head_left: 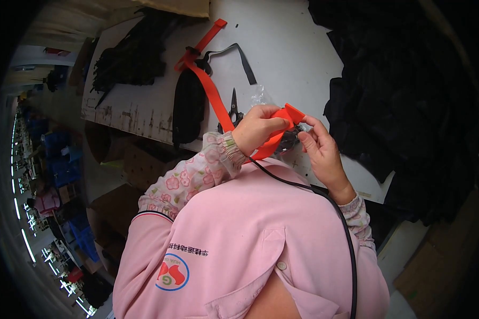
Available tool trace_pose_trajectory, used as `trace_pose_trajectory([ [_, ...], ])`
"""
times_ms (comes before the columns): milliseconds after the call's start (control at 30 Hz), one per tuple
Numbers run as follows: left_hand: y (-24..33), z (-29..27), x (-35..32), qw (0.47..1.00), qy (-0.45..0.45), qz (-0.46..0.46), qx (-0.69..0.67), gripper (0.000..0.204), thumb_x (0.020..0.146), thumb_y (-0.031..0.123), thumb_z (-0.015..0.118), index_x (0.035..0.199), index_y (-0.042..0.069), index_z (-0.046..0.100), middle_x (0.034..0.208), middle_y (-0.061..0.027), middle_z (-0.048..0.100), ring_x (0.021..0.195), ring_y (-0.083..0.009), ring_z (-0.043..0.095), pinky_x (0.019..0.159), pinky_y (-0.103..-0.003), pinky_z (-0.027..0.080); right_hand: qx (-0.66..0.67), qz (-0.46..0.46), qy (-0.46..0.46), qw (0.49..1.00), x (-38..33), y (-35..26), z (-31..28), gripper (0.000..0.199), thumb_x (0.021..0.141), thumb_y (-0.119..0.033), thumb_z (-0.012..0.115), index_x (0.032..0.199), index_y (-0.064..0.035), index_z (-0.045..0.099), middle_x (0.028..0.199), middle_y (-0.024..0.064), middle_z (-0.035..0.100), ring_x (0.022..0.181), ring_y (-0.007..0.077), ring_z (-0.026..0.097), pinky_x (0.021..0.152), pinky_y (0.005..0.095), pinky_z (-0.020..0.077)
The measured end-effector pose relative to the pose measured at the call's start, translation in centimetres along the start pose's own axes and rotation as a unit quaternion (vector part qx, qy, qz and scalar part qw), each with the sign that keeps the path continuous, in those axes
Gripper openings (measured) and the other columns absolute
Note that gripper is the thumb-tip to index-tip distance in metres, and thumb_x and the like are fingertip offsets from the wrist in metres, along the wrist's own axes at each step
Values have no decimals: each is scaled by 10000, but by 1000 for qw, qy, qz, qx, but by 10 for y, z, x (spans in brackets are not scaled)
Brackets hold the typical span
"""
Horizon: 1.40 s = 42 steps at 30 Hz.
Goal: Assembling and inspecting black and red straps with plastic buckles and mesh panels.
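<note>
An orange webbing strap (213,94) runs down the white table to my left hand (258,129). That hand is closed on the strap near its end, thumb on top, and the end stands up folded between my hands. My right hand (323,154) is just right of it, index fingertip at the strap's edge and thumb held apart. Behind the strap, dark pieces in clear plastic (289,139) are partly hidden. Black scissors (233,109) lie beside my left hand, blades pointing away. A black pouch (188,103) lies to the left, next to the strap.
Black fabric (388,101) is heaped along the right side of the table (287,48). More black pieces (133,53) lie at the far left. A dark grey strap (242,58) curls near the scissors. Cardboard boxes (143,170) stand below the left edge. A black cable (335,204) crosses my front.
</note>
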<state>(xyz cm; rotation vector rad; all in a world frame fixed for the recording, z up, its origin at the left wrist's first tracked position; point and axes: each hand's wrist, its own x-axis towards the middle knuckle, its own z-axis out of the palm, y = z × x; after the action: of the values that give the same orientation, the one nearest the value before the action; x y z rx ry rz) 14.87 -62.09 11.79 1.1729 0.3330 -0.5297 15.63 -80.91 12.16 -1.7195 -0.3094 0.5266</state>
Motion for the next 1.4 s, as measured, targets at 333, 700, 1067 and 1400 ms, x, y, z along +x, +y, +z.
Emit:
trace_pose_trajectory([
  [333, 3, 5, -2, 999, -6, 8, 50, 193, 878, 150, 553, 996, 9, 612, 732, 23, 575, 568, -21, 472, 498, -176, 356, 46, 29, 7, 999, -1, -1, 2, 325, 947, -160, 516, 1224, 5, 478, 751, 14, 580, 698, 49, 543, 612, 218, 479],
  [700, 2, 6, -4, 998, -49, 5, 34, 236, 881, 125, 549, 1066, -10, 607, 705, 46, 539, 545, -11, 428, 469, -178, 319, 136, 58, 10, 989, 0, 2, 5, 278, 946, -213, 528, 1135, -11, 498, 743, -11, 560, 665, 36, 499, 604, 194, 440],
  [1067, -2, 2, 0, 991, -33, 2, 132, 253, 882, 144, 566, 1051, -41, 601, 784, -13, 610, 650, -50, 537, 579, -196, 435, 163, 18, 17, 986, -1, 3, 2, 332, 895, -297, 609, 1069, -28, 523, 729, -28, 552, 641, 31, 463, 579, 188, 395],
  [1400, -11, 0, 2, 988, -90, 43, 118, 211, 886, 193, 620, 936, -11, 617, 793, 8, 566, 719, -47, 491, 647, -202, 416, 141, 16, 111, 984, 15, 23, -1, 216, 877, -187, 642, 751, -29, 565, 600, -67, 461, 497, 22, 373, 457, 187, 301],
])
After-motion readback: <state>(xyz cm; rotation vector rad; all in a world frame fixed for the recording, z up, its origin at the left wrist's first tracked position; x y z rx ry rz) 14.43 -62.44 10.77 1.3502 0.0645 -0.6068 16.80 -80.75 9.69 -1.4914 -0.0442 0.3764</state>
